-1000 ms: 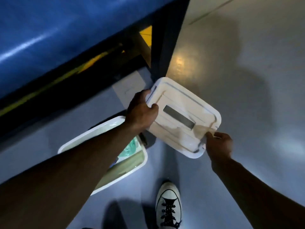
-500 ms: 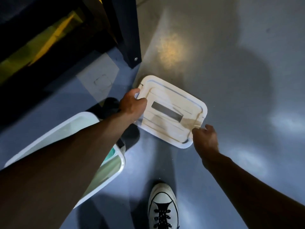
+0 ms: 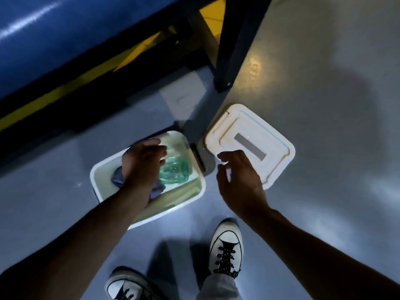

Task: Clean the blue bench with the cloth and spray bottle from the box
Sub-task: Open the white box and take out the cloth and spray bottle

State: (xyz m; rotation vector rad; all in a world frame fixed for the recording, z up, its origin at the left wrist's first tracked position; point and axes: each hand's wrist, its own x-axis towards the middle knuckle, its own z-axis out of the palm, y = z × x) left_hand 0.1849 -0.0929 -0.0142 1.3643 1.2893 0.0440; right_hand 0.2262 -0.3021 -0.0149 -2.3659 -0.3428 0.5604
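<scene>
An open white box (image 3: 194,198) stands on the floor below the blue bench (image 3: 65,29). Inside lie a green see-through spray bottle (image 3: 175,172) and a purple cloth (image 3: 118,179), partly hidden. My left hand (image 3: 141,167) hovers over the box with fingers spread, above the cloth and bottle, holding nothing that I can see. The box's white lid (image 3: 259,135) lies flat on the floor to the right. My right hand (image 3: 238,180) is open above the lid's near edge, fingers apart.
A dark bench leg (image 3: 229,61) stands on the floor just beyond the lid. Yellow-and-black striping (image 3: 65,92) runs under the bench. My two white sneakers (image 3: 226,245) are on the floor close to the box.
Both hands let go of the lid, which now rests on the floor. My left hand moved left over the open box. The view swung back to show the bench.
</scene>
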